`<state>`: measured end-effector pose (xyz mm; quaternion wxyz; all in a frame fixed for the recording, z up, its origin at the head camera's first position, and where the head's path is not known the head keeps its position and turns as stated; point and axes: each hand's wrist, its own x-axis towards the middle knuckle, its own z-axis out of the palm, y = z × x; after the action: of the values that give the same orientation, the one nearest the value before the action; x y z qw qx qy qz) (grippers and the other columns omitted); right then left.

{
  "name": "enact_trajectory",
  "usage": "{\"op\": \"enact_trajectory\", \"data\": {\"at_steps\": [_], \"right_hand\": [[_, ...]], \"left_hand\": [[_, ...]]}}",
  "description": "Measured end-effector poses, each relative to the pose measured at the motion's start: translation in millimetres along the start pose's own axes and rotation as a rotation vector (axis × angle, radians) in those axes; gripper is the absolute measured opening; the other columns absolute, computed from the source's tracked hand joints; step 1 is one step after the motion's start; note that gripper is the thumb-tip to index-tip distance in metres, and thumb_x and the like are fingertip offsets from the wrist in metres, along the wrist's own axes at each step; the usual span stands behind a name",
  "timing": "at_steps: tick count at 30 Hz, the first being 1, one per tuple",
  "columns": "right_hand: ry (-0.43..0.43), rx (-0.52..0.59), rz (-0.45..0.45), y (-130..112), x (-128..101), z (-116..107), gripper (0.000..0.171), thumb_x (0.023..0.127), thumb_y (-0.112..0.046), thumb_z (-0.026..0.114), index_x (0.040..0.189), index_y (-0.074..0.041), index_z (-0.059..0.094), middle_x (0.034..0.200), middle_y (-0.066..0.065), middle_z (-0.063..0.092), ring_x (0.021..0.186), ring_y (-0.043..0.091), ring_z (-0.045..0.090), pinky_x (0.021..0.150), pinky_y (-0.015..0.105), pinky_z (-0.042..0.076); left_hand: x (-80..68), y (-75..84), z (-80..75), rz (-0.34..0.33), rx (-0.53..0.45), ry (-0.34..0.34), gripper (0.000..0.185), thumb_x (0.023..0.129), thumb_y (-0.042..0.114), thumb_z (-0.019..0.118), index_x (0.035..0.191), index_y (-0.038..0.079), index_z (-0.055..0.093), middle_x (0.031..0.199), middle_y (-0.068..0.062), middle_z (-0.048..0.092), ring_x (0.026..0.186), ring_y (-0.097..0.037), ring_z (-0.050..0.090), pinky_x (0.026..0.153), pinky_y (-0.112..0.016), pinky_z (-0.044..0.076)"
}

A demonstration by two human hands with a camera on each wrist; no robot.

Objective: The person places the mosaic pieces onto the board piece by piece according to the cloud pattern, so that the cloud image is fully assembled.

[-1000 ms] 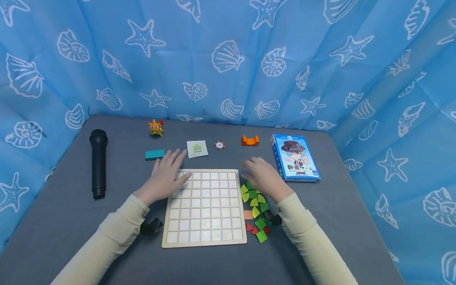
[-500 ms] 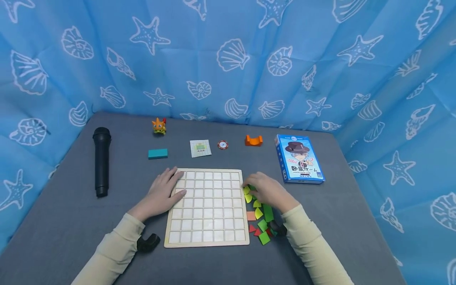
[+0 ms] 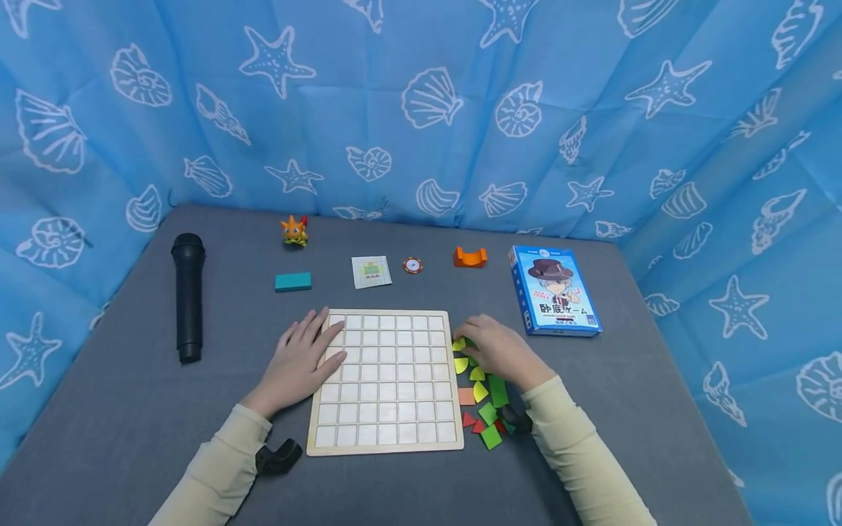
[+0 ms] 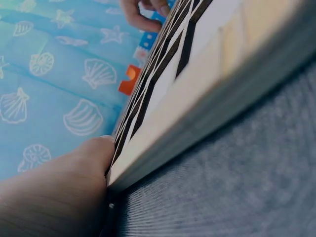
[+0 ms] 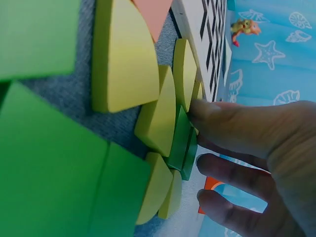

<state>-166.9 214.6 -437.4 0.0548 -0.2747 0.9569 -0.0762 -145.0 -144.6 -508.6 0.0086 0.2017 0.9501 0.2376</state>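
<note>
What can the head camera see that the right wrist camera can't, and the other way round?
Only the head view shows the whole grey table: the black microphone, the teal block, the blue card box, and the left hand resting on the grid board's left edge. Only the right wrist view shows, close up, a fingertip touching thin green pieces standing on edge among the yellow pieces. Both show the right hand, the piece pile, the grid board and the orange toy figure.

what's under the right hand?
The right hand rests on the top of the pile of coloured pieces; its fingertips touch yellow-green quarter-round and green pieces beside the wooden grid board. Whatever lies under the palm is covered.
</note>
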Motion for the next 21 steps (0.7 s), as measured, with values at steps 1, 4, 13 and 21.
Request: {"op": "enact_trajectory", "data": {"at_steps": [1, 4, 13, 21], "right_hand": [[0.0, -0.005, 0.003, -0.2, 0.3, 0.2, 0.023, 0.086, -0.017, 0.073, 0.109, -0.016, 0.07, 0.107, 0.0, 0.065, 0.094, 0.015, 0.055, 0.08, 0.031, 0.054], [0.008, -0.02, -0.001, -0.2, 0.7, 1.2, 0.024, 0.086, -0.018, 0.074, 0.109, -0.015, 0.07, 0.108, 0.0, 0.064, 0.095, 0.015, 0.054, 0.081, 0.031, 0.054], [0.044, -0.058, -0.03, 1.7, 0.2, 2.2, 0.023, 0.086, -0.016, 0.073, 0.109, -0.013, 0.07, 0.107, 0.001, 0.065, 0.096, 0.015, 0.054, 0.082, 0.031, 0.054], [0.124, -0.064, -0.075, -5.6, 2.5, -7.0, 0.022, 0.085, -0.016, 0.074, 0.106, -0.013, 0.072, 0.103, 0.0, 0.066, 0.093, 0.014, 0.055, 0.079, 0.029, 0.054]], "left_hand": [[-0.4, 0.1, -0.2, -0.004, -0.002, 0.006, 0.062, 0.098, 0.054, 0.04, 0.151, 0.023, 0.03, 0.161, -0.009, 0.012, 0.148, -0.032, 0.008, 0.115, -0.057, 0.008], [-1.0, 0.5, -0.9, -0.009, -0.015, 0.018, 0.062, 0.098, 0.054, 0.041, 0.151, 0.023, 0.033, 0.161, -0.009, 0.014, 0.147, -0.032, 0.009, 0.114, -0.058, 0.008], [0.0, -0.5, -1.4, 0.002, -0.041, 0.067, 0.06, 0.096, 0.054, 0.047, 0.146, 0.024, 0.04, 0.159, -0.009, 0.021, 0.146, -0.032, 0.015, 0.113, -0.058, 0.013], [-2.3, -0.6, -2.7, 0.004, -0.051, 0.071, 0.058, 0.095, 0.053, 0.049, 0.145, 0.023, 0.042, 0.158, -0.01, 0.023, 0.146, -0.033, 0.016, 0.112, -0.059, 0.014]]}}
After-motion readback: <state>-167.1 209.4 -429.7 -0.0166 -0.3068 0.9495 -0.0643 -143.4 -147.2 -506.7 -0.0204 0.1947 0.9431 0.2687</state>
